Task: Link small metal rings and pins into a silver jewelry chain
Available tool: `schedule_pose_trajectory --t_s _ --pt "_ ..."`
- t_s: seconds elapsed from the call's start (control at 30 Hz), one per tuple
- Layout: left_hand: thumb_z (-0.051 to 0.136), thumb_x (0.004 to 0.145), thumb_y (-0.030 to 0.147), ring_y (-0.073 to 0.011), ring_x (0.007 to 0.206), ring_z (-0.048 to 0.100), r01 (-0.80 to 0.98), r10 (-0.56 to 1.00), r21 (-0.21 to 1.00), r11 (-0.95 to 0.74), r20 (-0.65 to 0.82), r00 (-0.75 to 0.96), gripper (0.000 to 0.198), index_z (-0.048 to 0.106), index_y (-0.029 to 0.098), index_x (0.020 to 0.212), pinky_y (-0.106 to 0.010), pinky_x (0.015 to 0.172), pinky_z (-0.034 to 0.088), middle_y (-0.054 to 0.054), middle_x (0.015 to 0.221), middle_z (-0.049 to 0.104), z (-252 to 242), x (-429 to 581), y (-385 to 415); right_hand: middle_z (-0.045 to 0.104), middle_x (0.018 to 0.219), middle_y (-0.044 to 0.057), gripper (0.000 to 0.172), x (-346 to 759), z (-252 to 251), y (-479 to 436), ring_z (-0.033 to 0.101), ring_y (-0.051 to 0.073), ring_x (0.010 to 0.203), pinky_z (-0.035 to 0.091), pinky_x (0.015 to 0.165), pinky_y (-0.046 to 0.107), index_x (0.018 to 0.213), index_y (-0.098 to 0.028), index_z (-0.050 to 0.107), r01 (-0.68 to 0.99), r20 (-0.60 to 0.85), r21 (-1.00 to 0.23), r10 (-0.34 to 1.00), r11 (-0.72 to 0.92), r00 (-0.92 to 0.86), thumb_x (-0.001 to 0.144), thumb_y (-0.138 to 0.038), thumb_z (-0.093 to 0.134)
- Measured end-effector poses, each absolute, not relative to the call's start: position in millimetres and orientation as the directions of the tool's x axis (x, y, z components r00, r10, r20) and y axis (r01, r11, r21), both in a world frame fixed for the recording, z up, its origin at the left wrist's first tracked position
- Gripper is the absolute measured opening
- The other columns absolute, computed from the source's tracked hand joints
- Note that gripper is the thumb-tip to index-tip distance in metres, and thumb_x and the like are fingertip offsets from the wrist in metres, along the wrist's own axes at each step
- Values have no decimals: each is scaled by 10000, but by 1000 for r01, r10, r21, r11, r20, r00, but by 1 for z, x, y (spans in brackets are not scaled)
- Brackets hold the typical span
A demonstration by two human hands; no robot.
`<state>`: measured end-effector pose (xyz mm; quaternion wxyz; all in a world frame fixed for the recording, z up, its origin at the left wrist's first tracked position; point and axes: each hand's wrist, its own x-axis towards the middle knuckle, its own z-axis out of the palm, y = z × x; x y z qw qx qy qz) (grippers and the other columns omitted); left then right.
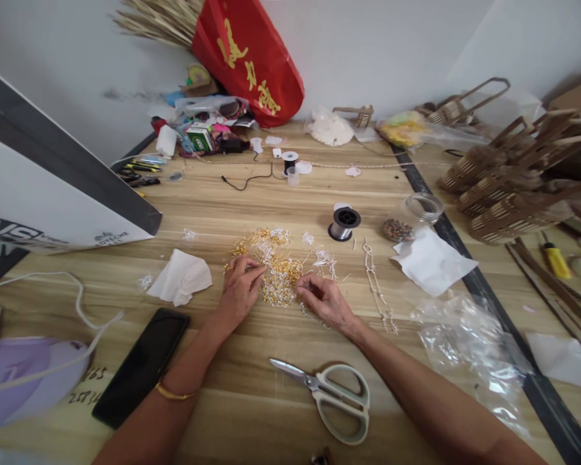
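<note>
A pile of gold and clear beads (279, 284) lies mid-table, with white bits and thin pieces scattered round its far side. At the pile's left edge is my left hand (241, 284), its fingers bent and drawn together; what they pinch, if anything, is too small to make out. On the right edge my right hand (325, 298) is closed, thumb against forefinger, and its grip is likewise hidden. A thin beaded strand (314, 315) runs out beneath it. Further right lies a beaded chain (375, 287). Scissors (319, 386) with pale handles rest nearer me.
A wire spool (344, 223) and a glass jar of beads (407, 219) stand beyond my right hand. A black phone (142, 365) lies by my left forearm, near a white cloth (181, 278). Plastic bags (474, 342) and woven baskets (508, 181) occupy the right; a large box (62, 174) stands left.
</note>
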<state>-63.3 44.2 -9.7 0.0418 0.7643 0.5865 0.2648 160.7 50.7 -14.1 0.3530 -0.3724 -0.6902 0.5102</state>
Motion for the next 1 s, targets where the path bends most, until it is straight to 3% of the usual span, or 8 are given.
schedule_pose_trajectory --t_s 0.13,0.4,0.57,0.8,1.0 --pt "515 852 194 -236 1029 453 868 911 368 -334 363 196 234 686 216 1010 -420 904 405 -73 970 558 -9 -62 44 490 610 -23 202 161 -14 50 413 85 521 330 488 203 835 -155 558 153 114 -966 873 209 -475 875 -346 505" --pt "624 776 180 -228 1027 501 756 904 524 -393 371 213 66 684 207 783 -438 971 369 -52 914 596 -8 -59 46 486 599 -23 199 161 -12 50 405 87 514 324 481 206 827 -157 560 168 107 -963 873 210 -476 876 -343 505" --pt "637 758 160 -218 996 532 699 909 604 -382 383 166 42 652 191 735 -409 923 417 -53 882 608 -5 -60 47 486 604 -28 184 161 -13 50 409 84 516 330 491 204 829 -159 554 160 104 -966 873 202 -477 876 -330 507" --pt "594 790 156 -232 1026 507 776 895 515 -364 423 139 121 688 203 850 -448 962 379 -55 902 603 -9 -62 47 488 609 -24 198 161 -13 50 410 85 520 326 483 201 840 -154 556 158 100 -967 872 198 -479 876 -342 504" --pt "605 800 209 -241 1076 462 786 895 475 -396 393 213 128 694 217 891 -462 989 369 -60 927 586 -12 -60 46 488 612 -19 184 161 -15 50 412 86 524 326 474 200 842 -154 553 156 106 -966 868 206 -485 879 -324 495"
